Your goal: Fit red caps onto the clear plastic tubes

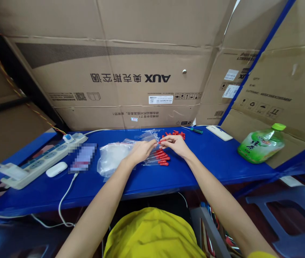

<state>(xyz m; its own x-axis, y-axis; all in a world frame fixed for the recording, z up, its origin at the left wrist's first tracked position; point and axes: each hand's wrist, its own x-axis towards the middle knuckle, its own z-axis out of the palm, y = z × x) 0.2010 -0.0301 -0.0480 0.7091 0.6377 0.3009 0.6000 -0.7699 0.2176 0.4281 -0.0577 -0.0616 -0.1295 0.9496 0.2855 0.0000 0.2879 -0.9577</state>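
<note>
My left hand is closed at the middle of the blue table, its fingertips pinching what looks like a thin glass dropper tube, mostly hidden by the fingers. Close against it, my right hand pinches a red rubber bulb at the tube's end. Below the hands lie several glass droppers with red bulbs, their tubes pointing left. Bare glass tubes are piled just behind my left hand. Loose red bulbs are heaped behind my right hand.
Clear plastic bags lie left of my left hand. Farther left are a phone, a white case and a power strip. Rightward are a screwdriver, a white phone-like slab and a green-labelled bottle. Cardboard walls the back.
</note>
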